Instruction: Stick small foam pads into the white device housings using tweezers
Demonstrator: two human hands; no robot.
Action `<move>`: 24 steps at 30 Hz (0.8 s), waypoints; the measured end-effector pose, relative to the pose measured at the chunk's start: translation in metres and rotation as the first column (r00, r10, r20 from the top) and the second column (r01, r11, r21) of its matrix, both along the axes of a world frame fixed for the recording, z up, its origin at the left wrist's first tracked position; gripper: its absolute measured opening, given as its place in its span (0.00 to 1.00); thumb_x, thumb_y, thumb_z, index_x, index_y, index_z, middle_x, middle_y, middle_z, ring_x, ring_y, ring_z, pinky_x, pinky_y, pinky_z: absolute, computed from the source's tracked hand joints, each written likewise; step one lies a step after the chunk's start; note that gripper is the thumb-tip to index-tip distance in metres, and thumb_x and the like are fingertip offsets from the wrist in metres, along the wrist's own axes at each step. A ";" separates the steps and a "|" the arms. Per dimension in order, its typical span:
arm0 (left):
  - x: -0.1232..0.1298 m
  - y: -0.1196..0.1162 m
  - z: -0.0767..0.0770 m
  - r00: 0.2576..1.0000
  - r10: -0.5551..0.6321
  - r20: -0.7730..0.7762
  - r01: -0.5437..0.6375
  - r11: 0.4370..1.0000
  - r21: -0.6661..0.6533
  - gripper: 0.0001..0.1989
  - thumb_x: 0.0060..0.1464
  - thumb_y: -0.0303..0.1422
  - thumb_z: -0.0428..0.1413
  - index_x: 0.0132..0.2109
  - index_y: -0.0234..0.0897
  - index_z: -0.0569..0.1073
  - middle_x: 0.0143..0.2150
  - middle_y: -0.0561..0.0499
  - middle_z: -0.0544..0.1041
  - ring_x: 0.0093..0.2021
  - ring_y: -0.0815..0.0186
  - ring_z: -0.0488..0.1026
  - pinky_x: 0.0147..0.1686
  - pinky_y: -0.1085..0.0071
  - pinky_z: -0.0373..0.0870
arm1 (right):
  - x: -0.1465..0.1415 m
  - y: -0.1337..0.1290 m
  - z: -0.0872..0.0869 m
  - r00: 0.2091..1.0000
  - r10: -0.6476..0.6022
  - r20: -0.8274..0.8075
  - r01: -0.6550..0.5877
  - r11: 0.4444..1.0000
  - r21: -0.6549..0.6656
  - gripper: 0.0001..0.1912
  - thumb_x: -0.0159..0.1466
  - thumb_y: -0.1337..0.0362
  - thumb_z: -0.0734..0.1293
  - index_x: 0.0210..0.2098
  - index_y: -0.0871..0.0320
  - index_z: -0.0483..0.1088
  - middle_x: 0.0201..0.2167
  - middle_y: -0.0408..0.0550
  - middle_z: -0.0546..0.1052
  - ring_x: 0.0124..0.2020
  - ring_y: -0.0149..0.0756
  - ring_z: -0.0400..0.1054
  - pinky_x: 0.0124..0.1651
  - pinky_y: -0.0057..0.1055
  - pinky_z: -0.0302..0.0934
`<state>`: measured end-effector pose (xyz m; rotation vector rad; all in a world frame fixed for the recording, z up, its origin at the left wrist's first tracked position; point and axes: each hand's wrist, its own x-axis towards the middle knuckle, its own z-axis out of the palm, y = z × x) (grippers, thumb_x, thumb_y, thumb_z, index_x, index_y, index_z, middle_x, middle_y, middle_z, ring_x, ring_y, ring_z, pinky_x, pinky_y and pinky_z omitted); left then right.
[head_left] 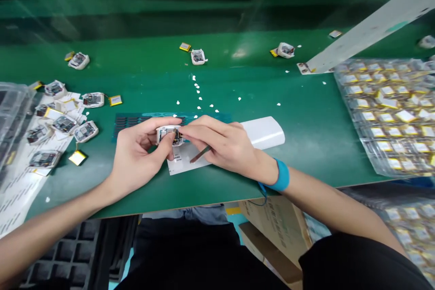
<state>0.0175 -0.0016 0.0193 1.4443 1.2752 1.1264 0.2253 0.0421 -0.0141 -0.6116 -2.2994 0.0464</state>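
Observation:
My left hand (137, 152) is closed around a small white housing with an open circuit board (169, 135), its thumb pressing on the board. At the right side of this housing are the fingertips of my right hand (226, 142), which wears a blue wrist strap (281, 175). A thin metal tool, apparently tweezers (200, 154), sticks out below the right palm; its tip at the housing is hidden by the fingers. Under both hands lie a white sheet (180, 163), partly rolled up at the right, and a teal strip with dark pieces (127, 122).
Similar housings (64, 123) with yellow-edged batteries (78, 157) cluster at the left. More housings (198, 57) line the back. Small white stickers (199, 98) dot the green table (306, 122). On the right are a battery-filled clear tray (384, 118) and a slanted white post (367, 22).

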 end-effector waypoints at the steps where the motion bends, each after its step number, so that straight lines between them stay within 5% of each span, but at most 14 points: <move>1: 0.000 0.000 0.000 1.000 0.012 -0.006 -0.012 1.000 -0.002 0.09 0.60 0.27 0.63 0.47 0.37 0.84 0.20 0.56 0.78 0.19 0.70 0.74 0.21 0.76 0.70 | 0.001 0.000 0.002 0.999 0.011 0.033 -0.011 1.000 -0.002 0.15 0.74 0.76 0.60 0.51 0.59 0.76 0.44 0.44 0.85 0.37 0.24 0.79 0.26 0.23 0.61; 6: 0.001 -0.001 0.004 0.998 0.037 -0.042 -0.037 0.999 -0.006 0.07 0.58 0.27 0.63 0.44 0.36 0.84 0.21 0.56 0.76 0.19 0.71 0.71 0.20 0.75 0.67 | 0.005 0.003 0.008 0.997 0.044 0.060 -0.043 0.999 -0.017 0.20 0.73 0.79 0.57 0.53 0.58 0.76 0.46 0.43 0.85 0.39 0.23 0.79 0.26 0.23 0.60; 13: 0.003 -0.001 0.004 0.999 -0.038 0.022 0.040 0.996 -0.083 0.03 0.55 0.28 0.64 0.38 0.37 0.81 0.22 0.57 0.74 0.15 0.73 0.64 0.14 0.76 0.60 | -0.002 0.001 0.004 0.978 0.002 -0.210 -0.038 0.985 -0.169 0.05 0.74 0.66 0.68 0.46 0.58 0.78 0.39 0.43 0.84 0.37 0.25 0.79 0.36 0.22 0.68; 18: -0.001 0.001 -0.001 0.980 -0.076 0.184 0.121 0.961 -0.247 0.03 0.56 0.31 0.66 0.37 0.37 0.81 0.16 0.58 0.70 0.11 0.73 0.62 0.11 0.78 0.53 | 0.004 0.003 0.006 0.997 0.047 -0.057 -0.051 0.995 -0.088 0.10 0.74 0.72 0.66 0.50 0.56 0.78 0.43 0.41 0.87 0.39 0.23 0.81 0.33 0.18 0.67; 24: -0.003 0.001 0.000 0.960 -0.069 0.272 0.145 0.952 -0.269 0.05 0.56 0.33 0.70 0.35 0.37 0.83 0.21 0.54 0.76 0.12 0.72 0.68 0.14 0.77 0.61 | 0.007 0.003 0.013 0.988 0.126 -0.094 -0.139 0.978 -0.154 0.09 0.74 0.71 0.68 0.51 0.59 0.78 0.45 0.44 0.87 0.40 0.24 0.82 0.36 0.17 0.70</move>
